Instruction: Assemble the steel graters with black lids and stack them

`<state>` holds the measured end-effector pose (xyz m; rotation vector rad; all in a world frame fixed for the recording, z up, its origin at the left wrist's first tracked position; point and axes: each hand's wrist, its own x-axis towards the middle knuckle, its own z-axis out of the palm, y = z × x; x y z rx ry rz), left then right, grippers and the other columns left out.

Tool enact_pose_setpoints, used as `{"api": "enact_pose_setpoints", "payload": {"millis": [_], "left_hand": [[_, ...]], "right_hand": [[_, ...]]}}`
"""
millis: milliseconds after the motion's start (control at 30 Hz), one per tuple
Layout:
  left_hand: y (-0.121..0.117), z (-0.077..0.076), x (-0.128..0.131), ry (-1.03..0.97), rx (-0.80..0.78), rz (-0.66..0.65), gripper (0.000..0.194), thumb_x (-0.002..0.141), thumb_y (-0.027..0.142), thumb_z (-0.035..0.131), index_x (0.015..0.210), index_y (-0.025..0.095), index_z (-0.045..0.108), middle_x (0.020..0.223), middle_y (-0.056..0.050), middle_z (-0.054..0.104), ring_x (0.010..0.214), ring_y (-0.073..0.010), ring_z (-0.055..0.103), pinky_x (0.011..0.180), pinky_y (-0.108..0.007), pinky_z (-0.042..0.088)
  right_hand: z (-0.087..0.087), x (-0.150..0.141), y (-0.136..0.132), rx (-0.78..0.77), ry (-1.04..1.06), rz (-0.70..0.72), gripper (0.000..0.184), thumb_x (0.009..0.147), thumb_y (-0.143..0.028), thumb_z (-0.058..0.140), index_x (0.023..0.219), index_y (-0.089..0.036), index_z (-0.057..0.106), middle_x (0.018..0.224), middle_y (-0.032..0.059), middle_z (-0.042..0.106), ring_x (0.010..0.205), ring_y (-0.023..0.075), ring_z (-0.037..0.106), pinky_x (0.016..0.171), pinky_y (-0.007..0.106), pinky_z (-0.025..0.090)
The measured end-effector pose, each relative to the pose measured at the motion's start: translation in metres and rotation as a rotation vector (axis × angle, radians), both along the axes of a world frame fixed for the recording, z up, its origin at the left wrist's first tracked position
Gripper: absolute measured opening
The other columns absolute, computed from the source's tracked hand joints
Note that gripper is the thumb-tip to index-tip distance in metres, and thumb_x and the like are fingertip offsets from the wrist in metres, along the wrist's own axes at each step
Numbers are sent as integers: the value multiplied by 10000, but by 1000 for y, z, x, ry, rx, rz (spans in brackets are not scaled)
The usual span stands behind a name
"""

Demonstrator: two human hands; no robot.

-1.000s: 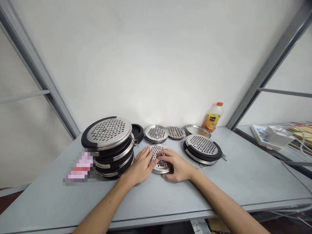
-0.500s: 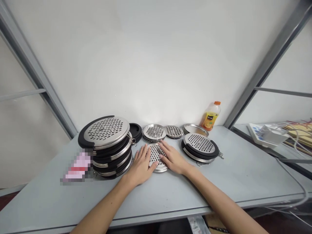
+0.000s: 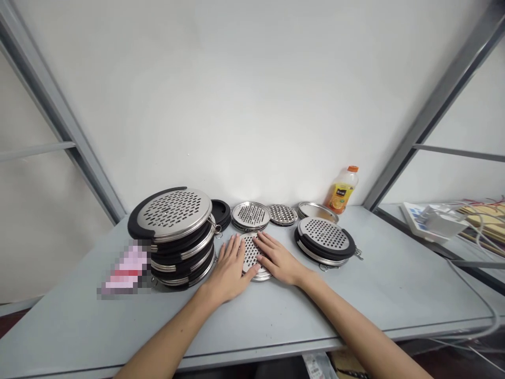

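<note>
- So, the perforated disc (image 3: 252, 256) lies flat on the grey table (image 3: 276, 321), right between both hands; call it the middle of the clock.
- Left hand (image 3: 232, 271) is at about 8 to 9 o'clock, unclenched, fingers spread flat along the disc's left edge, thumb reaching in over the holes.
- Right hand (image 3: 281, 260) sits around 3 o'clock, palm down and also unclenched, fingers stretched across the disc's right side. Neither one is wrapped around anything, they're just resting there.
- Big stack of black-and-silver discs (image 3: 177, 213) between 9 and 10, with a little wire clip sticking out.
- Black round piece (image 3: 221, 213) at 11, tucked just beside that stack.
- Slotted metal disc (image 3: 251, 214) at 12, coarse grater disc (image 3: 283, 213) at 1.
- Shiny metal rings (image 3: 315, 211) at 2, orange drink bottle (image 3: 341, 195) farther out the same way.
- Another perforated, black-rimmed piece (image 3: 325, 234) between 2 and 3.
</note>
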<state>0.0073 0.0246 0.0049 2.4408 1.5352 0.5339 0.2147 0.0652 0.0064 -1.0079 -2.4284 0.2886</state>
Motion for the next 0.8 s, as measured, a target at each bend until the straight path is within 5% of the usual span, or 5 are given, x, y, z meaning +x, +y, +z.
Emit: {"api": "enact_pose_setpoints", "payload": {"millis": [267, 500, 667, 800], "left_hand": [[-1, 0, -4, 8, -62, -34, 969, 832, 723, 398, 1483, 49, 154, 1553, -211, 61, 1434, -335, 8, 1151, -501, 127], [-4, 7, -6, 33, -80, -111, 1087, 726, 710, 575, 1497, 102, 106, 1562, -189, -22, 1430, -340, -64, 1151, -517, 99], [-6, 19, -3, -79, 91, -247, 949, 717, 514, 732, 1465, 173, 258, 1516, -157, 282, 1414, -311, 209, 1132, -475, 257], [-7, 24, -1, -184, 242, -396, 639, 817, 385, 693, 1373, 239, 415, 1283, -94, 572, 1214, -266, 505, 1032, -459, 405]], "right_hand": [[0, 1, 0, -44, -5, 24, 567, 937, -425, 444, 1415, -122, 409, 1487, 188, 336, 1400, 317, 266, 1118, 527, 282], [11, 4, 1, -76, 85, -9, 441, 973, -404, 356, 1265, -184, 602, 1364, 139, 527, 1277, 280, 468, 1075, 466, 356], [12, 5, 2, -75, 153, -21, 408, 967, -413, 372, 1180, -225, 664, 1284, 112, 601, 1201, 278, 531, 1029, 458, 392], [12, 6, 3, -122, 239, -39, 428, 967, -434, 365, 1165, -212, 671, 1242, 116, 629, 1184, 280, 544, 1026, 465, 384]]}}
